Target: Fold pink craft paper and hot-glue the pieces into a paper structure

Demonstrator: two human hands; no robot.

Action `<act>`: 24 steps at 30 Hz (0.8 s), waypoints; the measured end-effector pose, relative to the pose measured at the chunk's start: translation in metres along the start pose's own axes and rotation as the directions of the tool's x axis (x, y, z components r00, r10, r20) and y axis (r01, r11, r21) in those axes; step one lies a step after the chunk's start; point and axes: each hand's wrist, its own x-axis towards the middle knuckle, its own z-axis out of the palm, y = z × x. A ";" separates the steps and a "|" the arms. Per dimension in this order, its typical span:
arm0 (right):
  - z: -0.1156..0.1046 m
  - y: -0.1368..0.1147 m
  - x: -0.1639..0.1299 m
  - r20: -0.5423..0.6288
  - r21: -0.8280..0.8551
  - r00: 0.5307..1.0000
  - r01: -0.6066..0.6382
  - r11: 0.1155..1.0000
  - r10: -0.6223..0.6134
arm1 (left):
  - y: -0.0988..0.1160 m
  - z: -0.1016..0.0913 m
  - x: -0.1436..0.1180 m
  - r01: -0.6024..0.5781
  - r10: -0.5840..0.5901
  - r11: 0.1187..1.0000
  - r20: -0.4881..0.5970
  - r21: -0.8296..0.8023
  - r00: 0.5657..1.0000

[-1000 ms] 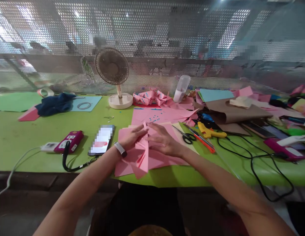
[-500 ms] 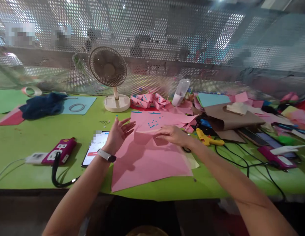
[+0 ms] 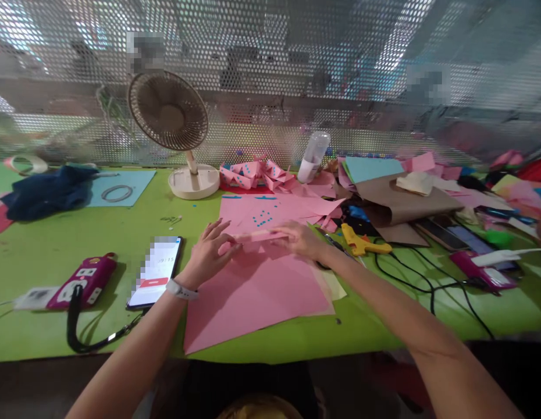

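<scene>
The fingers of the left hand [image 3: 209, 250] are spread apart and laid flat on the far part of one large pink paper sheet [image 3: 257, 294]; nothing is gripped. The fingers of the right hand [image 3: 299, 238] are held close together and pressed down on a folded far edge of the same sheet, just beside the left hand. One white band is worn on the left wrist.

The sheet lies flat on the green table [image 3: 43, 247], near its front edge and directly before the person. A second pink sheet with blue dots [image 3: 270, 210] lies just beyond the hands.

To the left of the sheet, one phone [image 3: 156, 272] is seen face up, and further left one magenta device [image 3: 85, 280] with a black strap. To the right of the right hand, one yellow glue gun [image 3: 362, 241] is recorded, with black cables beside it. At the far side stand one desk fan [image 3: 172, 125] and one clear bottle [image 3: 313, 156]; a heap of folded pink pieces [image 3: 257, 173] lies between them. One dark blue cloth [image 3: 46, 191] lies at far left.
</scene>
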 end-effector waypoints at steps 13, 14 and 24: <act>-0.018 0.065 0.010 0.060 -0.501 0.998 0.050 0.864 -0.023 | 0.006 -0.004 -0.001 -0.019 0.020 1.000 -0.174 0.005 0.985; -0.011 0.069 0.014 0.106 -0.533 0.993 0.093 0.841 -0.043 | 0.007 -0.005 -0.001 -0.010 0.011 1.000 -0.194 0.006 0.981; 0.012 0.087 0.032 0.233 -0.661 0.972 0.172 0.730 -0.018 | 0.016 -0.006 -0.003 -0.070 0.084 0.995 -0.217 0.072 0.972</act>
